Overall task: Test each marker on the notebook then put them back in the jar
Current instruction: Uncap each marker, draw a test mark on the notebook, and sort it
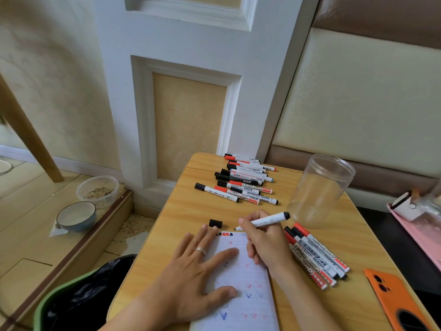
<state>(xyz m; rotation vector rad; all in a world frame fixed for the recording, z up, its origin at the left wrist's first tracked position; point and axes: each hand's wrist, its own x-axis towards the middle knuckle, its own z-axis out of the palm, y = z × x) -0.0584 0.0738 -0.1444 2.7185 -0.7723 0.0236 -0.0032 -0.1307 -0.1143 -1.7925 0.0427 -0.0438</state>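
Observation:
A lined notebook (248,285) with red and blue test marks lies on the wooden table near me. My left hand (191,273) rests flat on its left side, fingers spread. My right hand (265,242) holds an uncapped white marker (265,220) with its tip just above the notebook's top edge. Its black cap (215,223) lies on the table just beyond my left fingers. A clear plastic jar (319,189) stands open to the right. Several capped markers (243,180) lie in a pile at the far side, and another group of markers (315,255) lies right of my hand.
An orange phone (393,297) lies at the table's right front. A pink tray (420,225) sits off the right edge. On the floor at left are a bin with a black bag (83,299), a blue bowl (76,216) and a clear food container (97,189).

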